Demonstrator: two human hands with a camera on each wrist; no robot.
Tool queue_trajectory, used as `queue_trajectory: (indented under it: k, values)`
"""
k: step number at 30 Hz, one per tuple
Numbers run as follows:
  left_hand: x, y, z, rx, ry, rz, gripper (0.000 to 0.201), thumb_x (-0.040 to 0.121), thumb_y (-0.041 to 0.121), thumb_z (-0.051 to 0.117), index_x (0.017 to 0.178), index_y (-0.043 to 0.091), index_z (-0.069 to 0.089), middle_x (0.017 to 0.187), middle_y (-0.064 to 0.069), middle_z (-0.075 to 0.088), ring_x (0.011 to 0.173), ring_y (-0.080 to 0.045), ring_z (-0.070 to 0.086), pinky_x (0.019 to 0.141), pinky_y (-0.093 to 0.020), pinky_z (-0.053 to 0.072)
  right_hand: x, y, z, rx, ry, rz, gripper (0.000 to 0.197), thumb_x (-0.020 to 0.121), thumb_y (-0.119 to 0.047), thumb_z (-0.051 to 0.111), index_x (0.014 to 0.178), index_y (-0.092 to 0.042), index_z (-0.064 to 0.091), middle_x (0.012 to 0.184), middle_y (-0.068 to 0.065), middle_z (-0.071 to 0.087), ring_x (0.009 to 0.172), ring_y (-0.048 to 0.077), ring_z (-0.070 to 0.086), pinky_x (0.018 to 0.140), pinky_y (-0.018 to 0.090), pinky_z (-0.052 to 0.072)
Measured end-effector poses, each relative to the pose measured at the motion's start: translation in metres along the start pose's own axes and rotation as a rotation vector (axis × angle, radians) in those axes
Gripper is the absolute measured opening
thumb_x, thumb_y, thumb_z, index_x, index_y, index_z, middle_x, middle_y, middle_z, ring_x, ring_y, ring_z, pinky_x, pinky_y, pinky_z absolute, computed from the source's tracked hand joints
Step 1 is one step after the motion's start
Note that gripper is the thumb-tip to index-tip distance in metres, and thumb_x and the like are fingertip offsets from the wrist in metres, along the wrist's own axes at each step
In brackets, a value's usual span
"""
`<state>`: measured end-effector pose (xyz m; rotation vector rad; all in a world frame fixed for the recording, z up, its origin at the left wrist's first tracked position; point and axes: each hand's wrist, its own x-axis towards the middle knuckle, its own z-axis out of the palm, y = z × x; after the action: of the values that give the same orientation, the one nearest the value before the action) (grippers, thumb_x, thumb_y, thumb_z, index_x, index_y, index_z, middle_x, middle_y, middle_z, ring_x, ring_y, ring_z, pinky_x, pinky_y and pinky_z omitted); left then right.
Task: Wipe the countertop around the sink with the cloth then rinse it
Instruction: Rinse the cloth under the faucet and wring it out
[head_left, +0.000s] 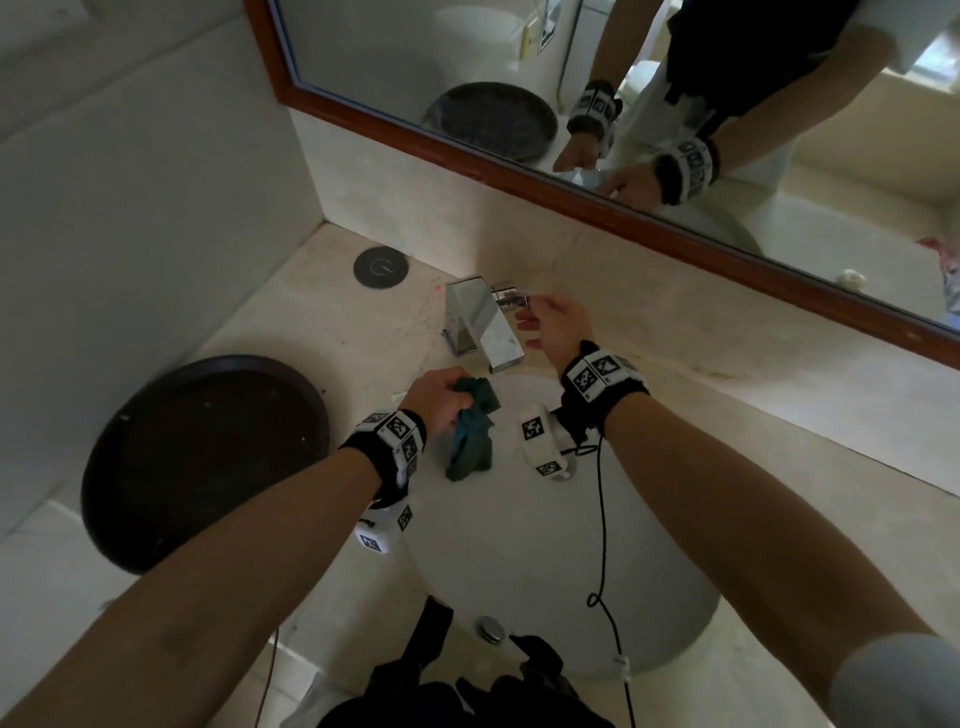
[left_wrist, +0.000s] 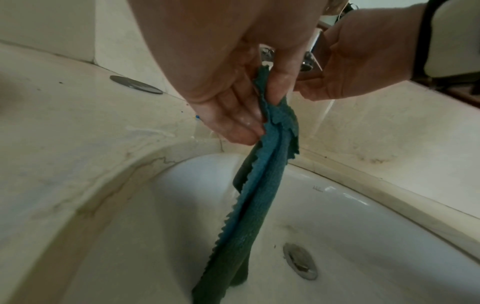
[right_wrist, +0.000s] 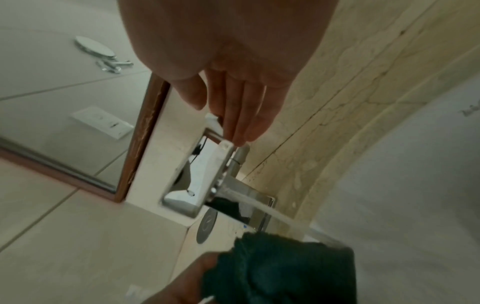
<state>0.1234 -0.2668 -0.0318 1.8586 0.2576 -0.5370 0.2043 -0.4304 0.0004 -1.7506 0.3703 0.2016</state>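
My left hand (head_left: 451, 391) pinches the top of a dark teal cloth (head_left: 470, 439) between thumb and fingers, over the back of the white sink (head_left: 561, 545). In the left wrist view the cloth (left_wrist: 259, 195) hangs in a long fold down into the basin. My right hand (head_left: 537, 318) reaches to the chrome tap (head_left: 483, 325), straight fingertips (right_wrist: 240, 133) touching the end of its lever (right_wrist: 224, 147). Water (right_wrist: 262, 206) runs from the spout and falls close beside the cloth (right_wrist: 280, 267).
A round dark tray (head_left: 202, 457) lies on the beige countertop (head_left: 291, 322) left of the sink. A small black disc (head_left: 382, 266) sits in the back corner. A wood-framed mirror (head_left: 571, 192) runs along the wall behind the tap. The drain plug (left_wrist: 300, 261) is in the basin.
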Motion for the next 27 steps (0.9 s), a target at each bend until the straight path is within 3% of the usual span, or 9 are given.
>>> queue_trajectory:
  k: [4,7,9,12,14,16,19,22,27]
  values:
    - [0.0,-0.001,0.001,0.01,-0.011,0.026,0.019,0.081,-0.008,0.049,0.089,0.006,0.06,0.089,-0.016,0.06,0.083,-0.028,0.057,0.081,-0.045,0.053,-0.012,0.003,-0.004,0.047,-0.042,0.002,0.019,0.096,-0.024,0.051,0.107,-0.015,0.065,0.098,0.008,0.069,0.091,0.025,0.065,0.08,0.04,0.055]
    - [-0.005,0.001,0.003,0.013,-0.021,0.043,0.024,0.081,-0.01,0.047,0.092,0.007,0.06,0.091,-0.016,0.06,0.084,-0.029,0.057,0.081,-0.045,0.053,-0.027,0.02,-0.011,0.086,-0.027,0.044,0.029,0.095,-0.008,0.048,0.121,-0.015,0.059,0.099,0.008,0.066,0.082,0.021,0.063,0.067,0.03,0.052]
    - [-0.009,0.002,0.005,0.023,-0.03,0.058,0.026,0.08,-0.011,0.046,0.091,0.008,0.06,0.089,-0.015,0.059,0.084,-0.028,0.056,0.081,-0.046,0.052,-0.039,0.041,-0.016,0.068,0.002,0.103,0.032,0.092,-0.002,0.047,0.121,-0.011,0.057,0.1,0.01,0.066,0.082,0.022,0.062,0.065,0.03,0.05]
    - [-0.013,0.003,0.008,0.029,-0.057,0.085,0.029,0.078,-0.013,0.045,0.087,0.01,0.06,0.089,-0.016,0.058,0.086,-0.029,0.056,0.084,-0.052,0.052,-0.057,0.076,-0.022,0.016,-0.101,0.216,0.033,0.091,0.002,0.046,0.12,-0.01,0.056,0.102,0.011,0.06,0.083,0.023,0.058,0.066,0.028,0.046]
    - [-0.018,0.005,0.012,0.003,-0.079,0.099,0.034,0.08,-0.015,0.044,0.083,0.014,0.061,0.09,-0.016,0.057,0.088,-0.03,0.055,0.083,-0.05,0.053,-0.068,0.091,-0.02,-0.022,-0.175,0.271,0.039,0.091,0.004,0.049,0.128,-0.007,0.051,0.111,0.012,0.056,0.088,0.023,0.056,0.074,0.029,0.046]
    - [-0.023,0.009,0.016,-0.013,-0.096,0.123,0.035,0.082,-0.017,0.042,0.083,0.014,0.06,0.091,-0.015,0.057,0.088,-0.03,0.055,0.08,-0.045,0.053,-0.076,0.1,-0.018,-0.073,-0.191,0.27,0.048,0.089,-0.002,0.058,0.135,-0.008,0.047,0.124,0.013,0.053,0.109,0.028,0.053,0.093,0.037,0.044]
    - [-0.03,0.013,0.022,-0.015,-0.121,0.157,0.035,0.082,-0.019,0.042,0.083,0.012,0.059,0.089,-0.014,0.057,0.086,-0.028,0.054,0.071,-0.035,0.052,-0.089,0.099,-0.02,-0.018,-0.138,0.163,0.028,0.091,-0.008,0.057,0.119,-0.008,0.061,0.11,0.009,0.06,0.106,0.025,0.053,0.092,0.036,0.04]
    - [-0.032,0.016,0.027,0.001,-0.126,0.169,0.037,0.081,-0.018,0.043,0.081,0.015,0.059,0.087,-0.014,0.058,0.084,-0.028,0.055,0.073,-0.035,0.052,-0.096,0.097,-0.026,0.067,-0.041,0.091,0.011,0.091,-0.01,0.057,0.098,-0.013,0.065,0.099,0.008,0.064,0.099,0.025,0.057,0.085,0.035,0.042]
    - [-0.037,0.026,0.034,0.051,-0.05,0.194,0.021,0.084,-0.007,0.054,0.093,0.011,0.061,0.09,-0.014,0.062,0.084,-0.03,0.059,0.079,-0.042,0.055,-0.104,0.086,-0.036,0.156,0.038,0.032,0.016,0.095,-0.016,0.051,0.086,-0.022,0.062,0.091,0.003,0.064,0.094,0.024,0.059,0.087,0.037,0.048]
